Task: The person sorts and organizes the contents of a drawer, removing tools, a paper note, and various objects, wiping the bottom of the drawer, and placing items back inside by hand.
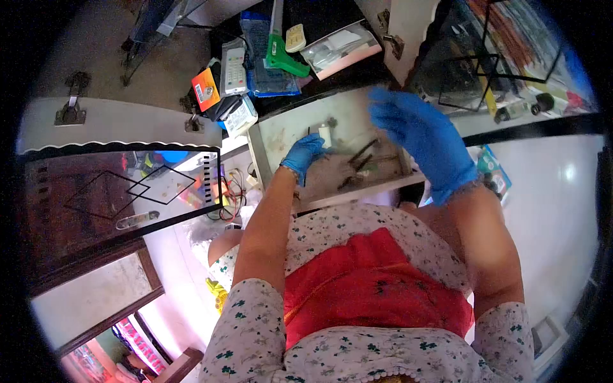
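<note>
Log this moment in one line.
left hand: gloved, at small white object | right hand: gloved, raised | drawer: open, dark pieces inside

**Dark shelf (331,11) beyond an open drawer (257,153)**

On the shelf: white remote (235,70) beside blue packet (258,39), green-handled tool (285,62) partly over the packet, cream gadget (295,38), flat box (341,52). Inside the drawer: small white block (325,136), thin dark pieces (363,155), dark smudges.

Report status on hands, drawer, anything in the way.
Left hand in drawer, by white item; grip unclear. Right hand raised, open, blurred. Dark sticks lie in drawer.
</note>
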Tool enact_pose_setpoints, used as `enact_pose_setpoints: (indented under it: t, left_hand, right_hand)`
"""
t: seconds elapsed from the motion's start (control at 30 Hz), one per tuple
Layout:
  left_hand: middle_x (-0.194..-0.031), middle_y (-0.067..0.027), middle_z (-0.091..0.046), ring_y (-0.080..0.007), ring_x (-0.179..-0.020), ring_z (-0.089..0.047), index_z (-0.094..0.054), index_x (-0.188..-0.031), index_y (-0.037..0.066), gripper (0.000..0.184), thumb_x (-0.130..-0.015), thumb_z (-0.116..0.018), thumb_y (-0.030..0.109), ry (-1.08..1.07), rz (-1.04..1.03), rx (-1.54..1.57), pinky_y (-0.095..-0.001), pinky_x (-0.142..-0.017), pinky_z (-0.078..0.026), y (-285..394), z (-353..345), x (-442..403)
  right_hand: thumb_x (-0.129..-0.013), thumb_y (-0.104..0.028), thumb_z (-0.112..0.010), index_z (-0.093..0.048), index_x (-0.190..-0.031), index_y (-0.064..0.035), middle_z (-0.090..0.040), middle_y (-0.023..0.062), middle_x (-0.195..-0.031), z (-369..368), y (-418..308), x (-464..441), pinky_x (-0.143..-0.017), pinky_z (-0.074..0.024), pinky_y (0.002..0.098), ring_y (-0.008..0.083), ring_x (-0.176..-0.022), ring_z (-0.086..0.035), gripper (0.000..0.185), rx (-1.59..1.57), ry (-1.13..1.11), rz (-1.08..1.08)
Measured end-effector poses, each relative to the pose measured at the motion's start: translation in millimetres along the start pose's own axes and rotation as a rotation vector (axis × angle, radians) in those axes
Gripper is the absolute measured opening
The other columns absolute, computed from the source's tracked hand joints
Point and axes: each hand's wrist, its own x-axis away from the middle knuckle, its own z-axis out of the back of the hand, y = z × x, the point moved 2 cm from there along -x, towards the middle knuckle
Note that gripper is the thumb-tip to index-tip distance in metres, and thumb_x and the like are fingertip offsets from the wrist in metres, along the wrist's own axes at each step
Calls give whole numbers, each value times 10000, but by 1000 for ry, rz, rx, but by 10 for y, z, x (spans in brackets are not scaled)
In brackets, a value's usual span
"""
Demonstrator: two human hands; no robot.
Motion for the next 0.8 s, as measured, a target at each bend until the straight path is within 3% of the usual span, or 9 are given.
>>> enact_pose_setpoints:
  t: [0.1,0.3,0.43,0.5,0.57,0.63,0.67,0.73,0.8]
  left_hand:
    - [-974,-53,-557,-152,-835,-567,-530,-1040,-5,245,-818,-539,97,-124,-18,-107,-259,-700,-473,293,-311,216]
    - [-970,-69,-572,-132,-853,-542,-526,-1044,-22,253,-828,-523,110,-323,-177,-285,-223,-773,-441,1390,-1583,1018]
    - [-928,-30,-573,-86,-834,-517,-549,-1074,15,279,-833,-540,153,-318,-384,-516,-243,-767,-440,1554,-1862,1153]
    - [-899,-22,-580,-90,-810,-527,-573,-1036,9,253,-845,-527,169,-167,-655,-915,-235,-745,-443,1615,-1878,1124]
    - [-874,-24,-590,-96,-778,-533,-592,-1007,16,246,-854,-515,192,-69,-499,-806,-232,-729,-444,1635,-1803,1090]
    - [-856,-31,-592,-101,-746,-534,-590,-1017,25,252,-853,-511,198,-103,-344,-760,-230,-716,-444,1520,-1482,934]
    - [-893,-44,-600,-101,-776,-536,-592,-1023,34,266,-844,-521,217,-260,-320,-671,-247,-735,-446,1226,-1155,680]
    - [-967,-74,-596,-134,-848,-540,-564,-1073,35,305,-826,-538,212,-174,33,-927,-268,-783,-438,894,-974,684]
    - [-991,-87,-581,-172,-900,-540,-550,-1074,43,330,-824,-512,255,-247,-20,-744,-286,-791,-439,210,-563,334]
  right_hand:
    - [-876,-167,-407,-482,-1144,3,-527,103,-1136,31,94,-4,-878,-399,286,194,-1024,-518,326,50,77,-48]
    - [-863,-213,-456,-503,-1115,-48,-537,89,-1078,13,322,-41,-882,-416,338,203,-911,-543,305,-62,198,-89]
    - [-794,-312,-569,-545,-1050,-110,-583,31,-974,13,417,-108,-801,-461,354,194,-855,-569,326,-261,-103,-67]
    - [-822,-273,-532,-534,-1075,-93,-584,59,-1010,54,225,4,-816,-453,349,173,-886,-568,311,1162,147,711]
    - [-853,-264,-470,-522,-1104,-73,-580,70,-1041,72,163,16,-783,-445,310,148,-916,-562,320,1101,86,598]
    - [-827,-91,-507,-456,-1177,-14,-527,82,-1148,109,190,-17,-856,-417,261,173,-1018,-525,362,101,-20,144]
    - [-827,-91,-507,-456,-1177,-14,-527,82,-1148,116,168,-19,-856,-417,261,173,-1018,-525,362,101,-18,140]
    - [-833,-40,-461,-463,-1171,-14,-523,86,-1150,143,152,-36,-862,-413,252,159,-1017,-523,339,-76,36,35]
    - [-841,-44,-445,-470,-1162,-11,-522,86,-1150,112,109,-56,-862,-414,249,155,-1016,-521,323,-152,73,-17]
